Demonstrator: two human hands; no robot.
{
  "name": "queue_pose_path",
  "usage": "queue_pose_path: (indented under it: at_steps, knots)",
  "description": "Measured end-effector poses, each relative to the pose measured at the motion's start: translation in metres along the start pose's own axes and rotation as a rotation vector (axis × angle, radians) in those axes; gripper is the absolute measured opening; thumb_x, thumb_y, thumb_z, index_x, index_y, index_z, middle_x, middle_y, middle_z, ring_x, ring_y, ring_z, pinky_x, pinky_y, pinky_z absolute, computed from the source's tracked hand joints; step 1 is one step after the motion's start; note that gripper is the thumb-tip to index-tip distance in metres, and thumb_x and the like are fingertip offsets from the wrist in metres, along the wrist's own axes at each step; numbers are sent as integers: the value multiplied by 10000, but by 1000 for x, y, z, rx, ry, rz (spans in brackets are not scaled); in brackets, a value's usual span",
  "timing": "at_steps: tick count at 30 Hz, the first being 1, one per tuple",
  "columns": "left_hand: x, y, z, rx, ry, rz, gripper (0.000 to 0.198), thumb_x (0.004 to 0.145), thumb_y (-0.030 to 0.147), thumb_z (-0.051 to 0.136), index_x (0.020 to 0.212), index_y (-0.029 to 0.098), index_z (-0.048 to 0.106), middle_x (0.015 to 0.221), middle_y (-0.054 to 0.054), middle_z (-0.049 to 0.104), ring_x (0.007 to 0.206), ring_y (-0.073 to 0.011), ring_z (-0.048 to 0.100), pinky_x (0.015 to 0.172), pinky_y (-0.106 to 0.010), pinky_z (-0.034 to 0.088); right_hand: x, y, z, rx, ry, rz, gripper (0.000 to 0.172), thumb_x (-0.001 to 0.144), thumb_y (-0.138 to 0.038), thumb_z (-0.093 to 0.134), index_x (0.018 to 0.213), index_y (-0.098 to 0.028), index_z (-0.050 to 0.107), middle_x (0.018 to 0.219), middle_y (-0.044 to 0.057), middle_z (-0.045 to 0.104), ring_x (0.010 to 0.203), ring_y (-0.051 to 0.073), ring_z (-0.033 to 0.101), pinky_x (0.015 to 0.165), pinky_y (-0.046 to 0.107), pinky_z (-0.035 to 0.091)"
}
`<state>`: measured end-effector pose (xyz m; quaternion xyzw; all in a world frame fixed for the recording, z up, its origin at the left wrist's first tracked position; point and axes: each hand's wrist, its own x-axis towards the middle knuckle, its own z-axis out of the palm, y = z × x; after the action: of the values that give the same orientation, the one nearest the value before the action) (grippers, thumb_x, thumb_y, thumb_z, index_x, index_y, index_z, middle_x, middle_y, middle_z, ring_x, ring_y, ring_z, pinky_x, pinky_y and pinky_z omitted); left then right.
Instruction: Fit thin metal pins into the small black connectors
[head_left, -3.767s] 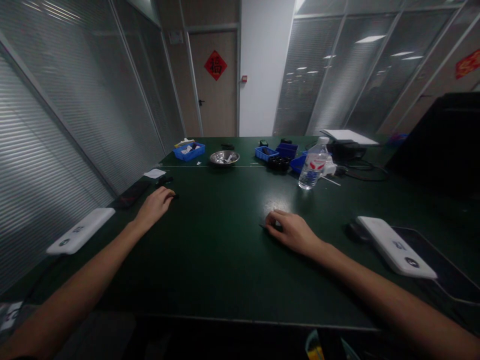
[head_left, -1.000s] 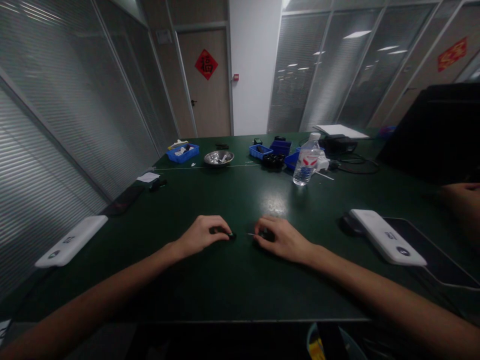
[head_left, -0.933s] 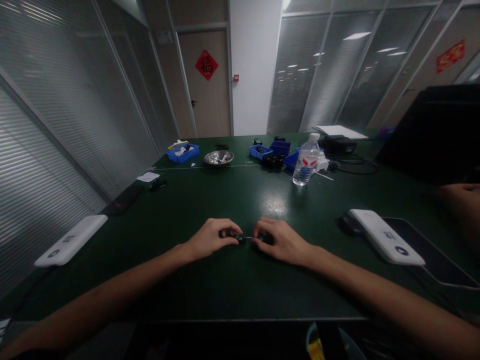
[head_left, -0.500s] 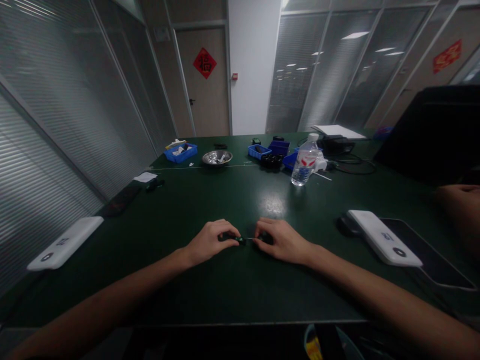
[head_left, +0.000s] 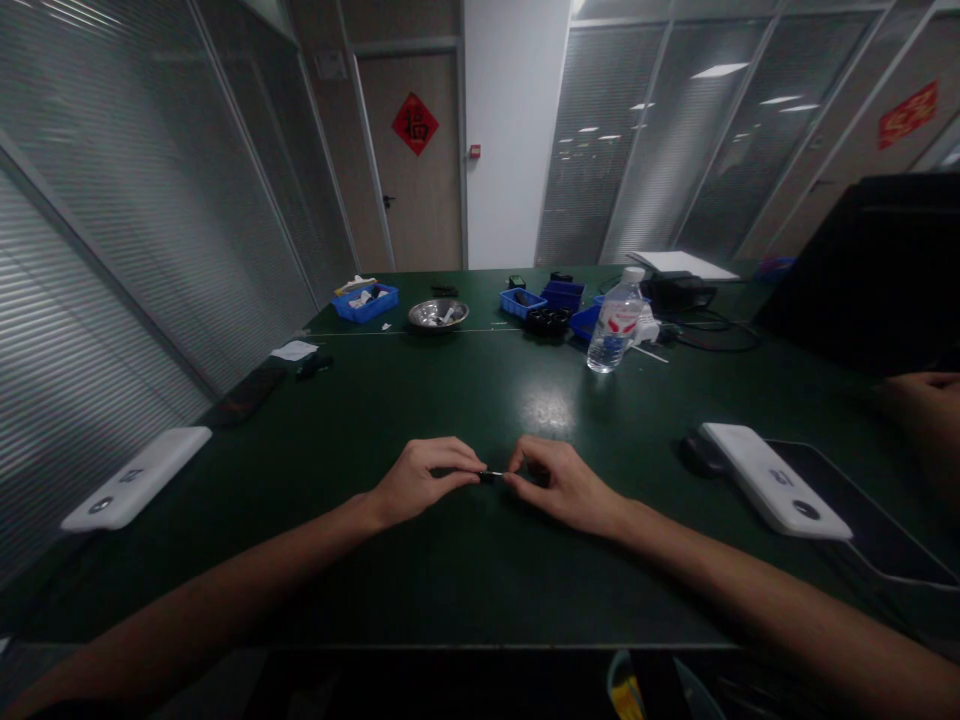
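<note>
Over the near middle of the dark green table (head_left: 360,560), my left hand (head_left: 427,478) pinches a small black piece (head_left: 489,478) between thumb and fingertips. My right hand (head_left: 559,480) faces it from the right, thumb and forefinger pinched on the end of a thin silvery piece (head_left: 501,474). The silvery piece meets or lies against the black one; whether they are joined I cannot tell. Both things are too small and dark to name more exactly. My fingertips are only a short gap apart.
A water bottle (head_left: 615,322) stands ahead to the right. Farther back are a metal bowl (head_left: 439,327), a blue basket (head_left: 367,312) and blue trays (head_left: 523,305). White power banks (head_left: 142,480) lie at both sides. Another person's hand (head_left: 930,400) shows at the right edge.
The black piece between my hands looks shorter and has turned; its green part no longer shows. The dark thing inside my right hand's curl is no longer visible. Both hands stay nearly in place.
</note>
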<state>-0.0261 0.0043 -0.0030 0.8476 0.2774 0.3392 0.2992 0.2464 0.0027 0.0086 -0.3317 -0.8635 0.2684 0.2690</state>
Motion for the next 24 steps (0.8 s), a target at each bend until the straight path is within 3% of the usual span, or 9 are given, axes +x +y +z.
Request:
queue_pose_path:
  at_steps: [5, 10, 13, 18, 24]
  knots:
    - [-1, 2, 1, 30, -42, 63, 215, 956, 180, 684, 1146, 193, 785, 1093, -88, 741, 1000, -187, 707, 885, -332, 585, -2, 0, 1, -60, -38, -57, 88, 971, -273, 631, 999, -190, 645, 949, 26, 637, 749, 138, 576, 662, 272, 436]
    - [1, 6, 4, -63, 145, 54, 195, 916, 204, 743, 1103, 194, 796, 1060, -86, 769, 972, -195, 734, 868, -329, 602, -2, -1, 5, 71, 105, -34, 139, 992, -323, 623, 934, -196, 634, 857, 9, 634, 733, 143, 568, 639, 269, 423]
    - [2, 8, 5, -64, 194, 64, 212, 905, 201, 756, 1115, 198, 789, 1064, -78, 772, 985, -194, 735, 883, -331, 603, -1, -3, 4, 91, 123, -45, 154, 1000, -331, 616, 926, -196, 623, 853, 8, 629, 734, 142, 567, 639, 270, 422]
    - [0, 6, 6, 45, 97, 93, 212, 950, 201, 698, 1147, 196, 778, 1075, -84, 749, 985, -187, 715, 878, -328, 592, -2, -3, 1, -66, 20, -94, 96, 990, -291, 619, 995, -196, 628, 931, 21, 624, 739, 135, 573, 646, 265, 424]
    - [0, 9, 6, 10, -68, 106, 254, 974, 197, 662, 1214, 183, 744, 1156, -100, 723, 1065, -193, 686, 937, -340, 569, -3, -7, 3, -88, -61, -125, 100, 995, -284, 606, 1048, -200, 622, 1000, 38, 642, 783, 144, 605, 694, 272, 458]
